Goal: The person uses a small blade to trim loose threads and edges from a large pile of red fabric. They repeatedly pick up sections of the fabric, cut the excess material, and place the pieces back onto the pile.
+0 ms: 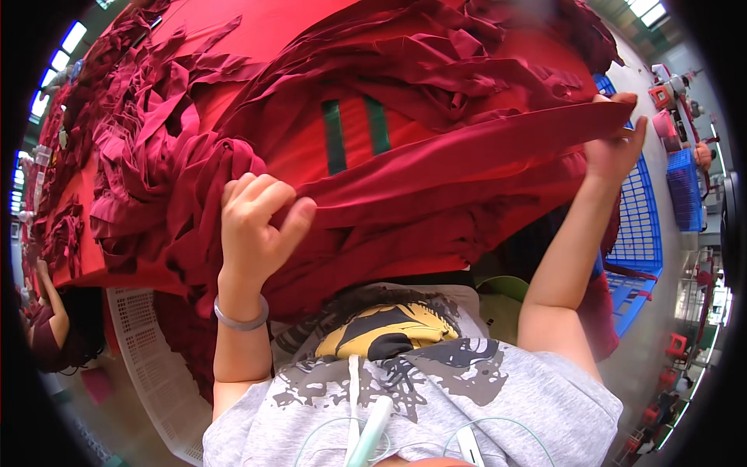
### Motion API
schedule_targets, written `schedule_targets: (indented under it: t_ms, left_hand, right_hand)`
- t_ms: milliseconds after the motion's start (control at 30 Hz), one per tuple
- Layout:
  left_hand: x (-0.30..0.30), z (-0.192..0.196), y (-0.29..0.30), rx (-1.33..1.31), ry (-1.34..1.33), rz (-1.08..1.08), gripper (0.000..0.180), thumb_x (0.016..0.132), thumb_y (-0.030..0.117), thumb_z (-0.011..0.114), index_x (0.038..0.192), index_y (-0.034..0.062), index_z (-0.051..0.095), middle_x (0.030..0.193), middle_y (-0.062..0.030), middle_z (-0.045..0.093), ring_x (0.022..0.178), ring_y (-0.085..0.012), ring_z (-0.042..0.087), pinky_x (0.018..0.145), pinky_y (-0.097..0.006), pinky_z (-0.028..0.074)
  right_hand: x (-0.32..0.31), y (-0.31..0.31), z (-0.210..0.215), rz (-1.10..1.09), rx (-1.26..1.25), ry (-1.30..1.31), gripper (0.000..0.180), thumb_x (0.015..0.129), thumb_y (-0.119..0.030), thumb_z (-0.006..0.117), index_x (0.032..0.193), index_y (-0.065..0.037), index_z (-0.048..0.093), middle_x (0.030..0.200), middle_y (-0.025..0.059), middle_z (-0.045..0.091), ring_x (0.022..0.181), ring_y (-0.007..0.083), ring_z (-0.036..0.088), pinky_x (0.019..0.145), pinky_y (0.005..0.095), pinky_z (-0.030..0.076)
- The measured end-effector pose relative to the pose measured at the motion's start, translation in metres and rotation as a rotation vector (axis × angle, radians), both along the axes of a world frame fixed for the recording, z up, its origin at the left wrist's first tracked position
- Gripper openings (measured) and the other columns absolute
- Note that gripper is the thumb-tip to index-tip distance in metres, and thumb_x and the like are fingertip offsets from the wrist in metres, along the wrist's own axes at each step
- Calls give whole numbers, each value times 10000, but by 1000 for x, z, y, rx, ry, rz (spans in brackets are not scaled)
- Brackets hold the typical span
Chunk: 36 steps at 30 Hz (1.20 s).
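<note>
Looks like the straightening bit: left hand (258,214) at 9 o'clock, right hand (611,152) at 2, both pinching one strip (467,162), so next probably wants even tension.

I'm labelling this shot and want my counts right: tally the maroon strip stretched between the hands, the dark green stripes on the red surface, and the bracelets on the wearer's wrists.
Maroon strip spanning from left hand to right hand: 1
Dark green stripes: 2
Grey bracelet: 1
Total: 4
</note>
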State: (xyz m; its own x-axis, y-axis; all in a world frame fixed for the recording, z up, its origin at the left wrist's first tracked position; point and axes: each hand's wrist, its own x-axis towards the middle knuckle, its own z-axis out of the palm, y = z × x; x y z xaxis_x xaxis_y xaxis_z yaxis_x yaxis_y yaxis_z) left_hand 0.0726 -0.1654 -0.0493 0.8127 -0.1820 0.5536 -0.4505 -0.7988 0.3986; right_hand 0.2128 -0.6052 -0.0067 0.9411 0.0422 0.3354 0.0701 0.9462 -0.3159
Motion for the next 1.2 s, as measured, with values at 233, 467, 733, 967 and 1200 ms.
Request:
schedule_targets:
  t_ms: [233,467,733,967,1200]
  left_hand:
    - [3,-8,-7,110,-27,272,256,768,207,730,670,102,519,669,-6,504,656,-210,473,671,-355,367]
    - [10,-20,-30,397,-8,467,94,791,178,702,844,131,639,909,14,563,858,-188,542,784,-360,405]
    - [7,-27,-22,507,40,572,198,810,83,632,972,181,692,1054,45,583,1013,-192,536,927,-385,381]
    - [0,-25,-61,353,92,-14,312,856,181,630,1162,123,650,1292,-53,567,1239,-256,489,1085,-476,281]
    - [-8,-32,-55,327,163,-12,444,858,234,641,1270,82,577,1344,-99,527,1269,-311,459,1039,-473,350]
  right_hand:
    - [67,-149,6,-718,-516,574,245,902,-130,599,1133,-52,620,1137,110,669,1015,233,645,914,446,499]
    - [113,-255,-69,-808,-811,851,54,863,-150,655,900,-153,616,819,21,672,602,180,626,464,320,406]
    - [78,-230,-85,-1191,-1347,1110,334,841,-113,548,1163,-187,597,749,27,568,543,144,512,437,295,364]
    - [59,-328,-129,-1102,-1870,741,399,819,-74,526,1207,-88,616,1010,57,670,768,171,642,651,321,499]
    - [30,-103,-44,-1206,-2249,297,381,944,-292,508,1224,-39,558,1142,186,642,1057,341,619,877,382,486]
